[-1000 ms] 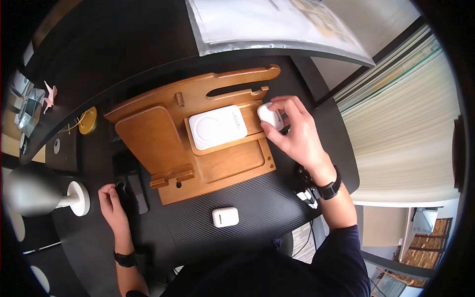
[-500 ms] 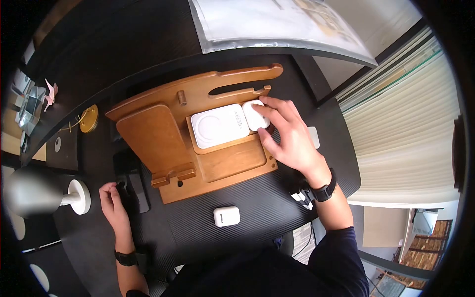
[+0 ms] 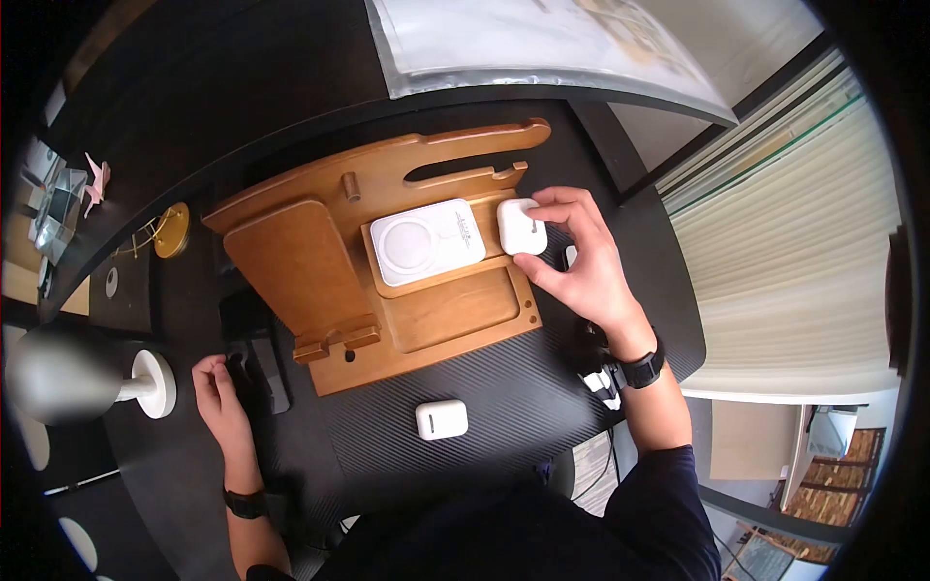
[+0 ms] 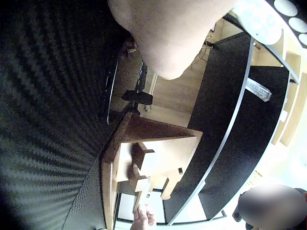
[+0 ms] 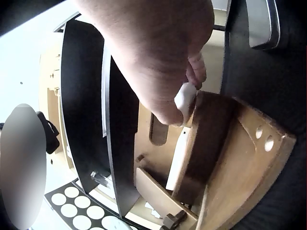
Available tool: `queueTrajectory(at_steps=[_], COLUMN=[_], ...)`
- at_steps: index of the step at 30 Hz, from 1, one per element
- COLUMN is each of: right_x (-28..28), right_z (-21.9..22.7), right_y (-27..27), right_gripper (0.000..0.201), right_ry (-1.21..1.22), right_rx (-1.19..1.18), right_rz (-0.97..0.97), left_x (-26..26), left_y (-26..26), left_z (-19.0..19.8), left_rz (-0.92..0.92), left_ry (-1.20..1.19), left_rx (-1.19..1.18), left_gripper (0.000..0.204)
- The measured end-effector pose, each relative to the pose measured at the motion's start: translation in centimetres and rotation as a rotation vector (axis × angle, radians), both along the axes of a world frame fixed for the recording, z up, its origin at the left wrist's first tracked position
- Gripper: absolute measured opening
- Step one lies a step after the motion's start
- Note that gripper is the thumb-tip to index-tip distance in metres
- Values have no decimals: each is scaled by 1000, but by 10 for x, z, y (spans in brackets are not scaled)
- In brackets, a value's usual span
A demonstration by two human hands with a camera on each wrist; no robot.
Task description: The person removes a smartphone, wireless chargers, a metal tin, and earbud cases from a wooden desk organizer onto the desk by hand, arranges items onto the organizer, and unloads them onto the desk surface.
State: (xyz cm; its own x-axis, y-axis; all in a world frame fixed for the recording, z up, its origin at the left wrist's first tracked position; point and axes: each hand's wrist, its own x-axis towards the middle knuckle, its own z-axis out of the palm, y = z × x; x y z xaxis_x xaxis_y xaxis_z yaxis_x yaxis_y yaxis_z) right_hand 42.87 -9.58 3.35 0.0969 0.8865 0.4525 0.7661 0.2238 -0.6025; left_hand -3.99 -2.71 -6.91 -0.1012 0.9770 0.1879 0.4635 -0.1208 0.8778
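My right hand (image 3: 589,261) pinches a white earbud case (image 3: 521,228) between thumb and fingers, over the right end of the raised tray on a brown wooden desk organizer (image 3: 426,360). In the right wrist view the earbud case (image 5: 184,99) shows between thumb and fingertips. To its left, a white power bank (image 3: 426,242) with a round ring lies in the same tray, a gap between them. My left hand (image 3: 221,402) rests on the desk with loosely curled fingers, holding nothing, beside a dark phone-like slab (image 3: 266,373).
A second white earbud case (image 3: 442,419) lies on the desk in front of the organizer. A white lamp (image 3: 155,385) stands at the left, a gold round stand (image 3: 172,230) behind it. Above the organizer runs a black shelf (image 3: 291,126) with a clear plastic folder (image 3: 542,48).
My right hand moved left with the earbud case up against the power bank, then back right, leaving a gap between them. My left hand has stayed in place.
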Motion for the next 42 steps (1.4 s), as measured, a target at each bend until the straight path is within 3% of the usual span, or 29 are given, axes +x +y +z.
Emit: queueTrajectory(at_steps=[4, 10, 17, 20, 24, 28, 35, 39, 42], right_x=[-6, -19, -6, -2, -13, -11, 44, 44, 46], right_z=[-3, 2, -2, 8, 15, 3, -17, -15, -23], right_y=[-1, -3, -4, -19, -40, -51, -34, -19, -14], right_gripper=[50, 48, 44, 46, 47, 46, 39, 38, 37], right_ry=[38, -185, -78, -17, -9, -45, -136, -89, -141], right_rx=[-43, 32, 41, 5, -272, -311, -193, -311, -263], right_rz=[-67, -21, -111, 91, 508, 415, -106, -39, -13], left_x=[2, 1, 3, 6, 1, -1, 2, 1, -1], left_y=[1, 1, -2, 1, 1, 1, 1, 1, 1], left_z=[1, 1, 4, 3, -1, -2, 0, 0, -2], left_rz=[-1, -2, -8, -3, 3, 6, 6, -5, -12], left_ry=[13, -12, -6, 30, -20, -18, -22, -4, -32], left_rx=[5, -2, 8, 64, 1, -6, -8, 6, 12], left_gripper=[18, 17, 17, 15, 17, 17, 17, 16, 16])
